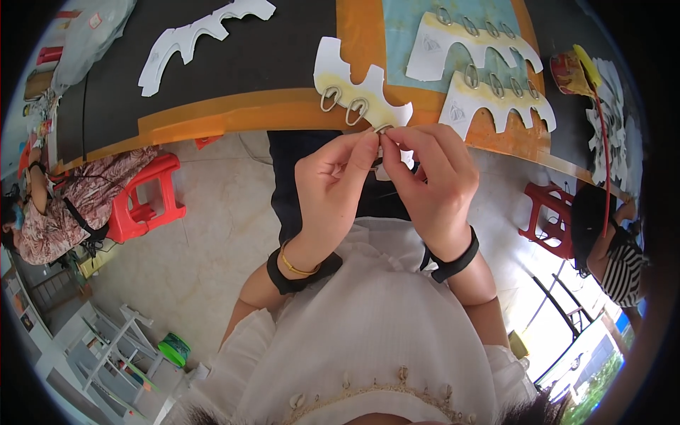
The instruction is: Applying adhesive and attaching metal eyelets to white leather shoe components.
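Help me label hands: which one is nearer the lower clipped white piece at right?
Right: the right hand is by the lower-left edge of that white piece; the left hand is farther left.

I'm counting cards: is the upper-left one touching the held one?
Apart: the head view shows black table between the upper-left card and held card.

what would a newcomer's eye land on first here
The left hand and right hand, meeting mid-picture at a scalloped white card with metal loops, would likely draw the eye first. Two similar cards lie upper right on the table. A bright red stool stands out at left.
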The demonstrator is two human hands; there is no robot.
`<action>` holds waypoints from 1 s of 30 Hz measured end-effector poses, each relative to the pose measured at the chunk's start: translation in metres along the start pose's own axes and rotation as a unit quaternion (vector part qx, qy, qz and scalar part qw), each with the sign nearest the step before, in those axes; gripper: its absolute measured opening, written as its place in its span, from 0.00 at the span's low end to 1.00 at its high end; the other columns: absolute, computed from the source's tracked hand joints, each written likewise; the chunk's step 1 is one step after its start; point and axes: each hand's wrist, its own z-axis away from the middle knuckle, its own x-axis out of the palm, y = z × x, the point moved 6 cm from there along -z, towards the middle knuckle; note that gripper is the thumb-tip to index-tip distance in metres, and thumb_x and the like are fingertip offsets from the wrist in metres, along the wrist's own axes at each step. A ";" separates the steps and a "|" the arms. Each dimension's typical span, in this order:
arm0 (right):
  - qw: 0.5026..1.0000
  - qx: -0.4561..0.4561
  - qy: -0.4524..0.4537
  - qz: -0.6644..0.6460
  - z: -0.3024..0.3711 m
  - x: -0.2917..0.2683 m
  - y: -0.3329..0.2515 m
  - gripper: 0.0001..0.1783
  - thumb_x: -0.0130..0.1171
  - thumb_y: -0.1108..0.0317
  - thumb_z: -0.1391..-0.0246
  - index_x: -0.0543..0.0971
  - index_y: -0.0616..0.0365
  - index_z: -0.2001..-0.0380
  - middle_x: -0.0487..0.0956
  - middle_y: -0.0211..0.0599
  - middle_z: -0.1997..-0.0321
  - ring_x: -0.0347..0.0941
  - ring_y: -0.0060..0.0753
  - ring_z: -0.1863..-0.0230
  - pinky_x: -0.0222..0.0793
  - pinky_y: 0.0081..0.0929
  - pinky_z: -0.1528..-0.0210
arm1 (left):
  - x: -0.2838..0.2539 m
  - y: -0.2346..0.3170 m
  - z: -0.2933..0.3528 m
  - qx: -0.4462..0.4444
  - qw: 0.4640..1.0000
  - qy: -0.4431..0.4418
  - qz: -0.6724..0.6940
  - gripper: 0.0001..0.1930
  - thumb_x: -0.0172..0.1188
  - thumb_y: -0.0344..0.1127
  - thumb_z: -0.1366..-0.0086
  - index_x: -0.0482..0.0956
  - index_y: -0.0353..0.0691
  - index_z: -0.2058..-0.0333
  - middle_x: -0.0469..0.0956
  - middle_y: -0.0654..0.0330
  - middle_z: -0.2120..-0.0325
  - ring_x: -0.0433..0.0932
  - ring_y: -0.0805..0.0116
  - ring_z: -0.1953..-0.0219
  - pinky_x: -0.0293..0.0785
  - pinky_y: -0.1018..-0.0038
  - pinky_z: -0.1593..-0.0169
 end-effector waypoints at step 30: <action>0.989 0.105 0.009 -0.099 -0.017 -0.016 0.014 0.06 0.58 0.80 0.51 0.78 0.61 0.68 0.75 0.33 0.75 0.69 0.23 0.76 0.59 0.18 0.81 | -0.004 0.008 -0.008 -0.044 0.998 -0.002 0.049 0.12 0.55 0.35 0.34 0.77 0.30 0.61 0.77 0.64 0.70 0.73 0.81 0.68 0.72 0.81 0.63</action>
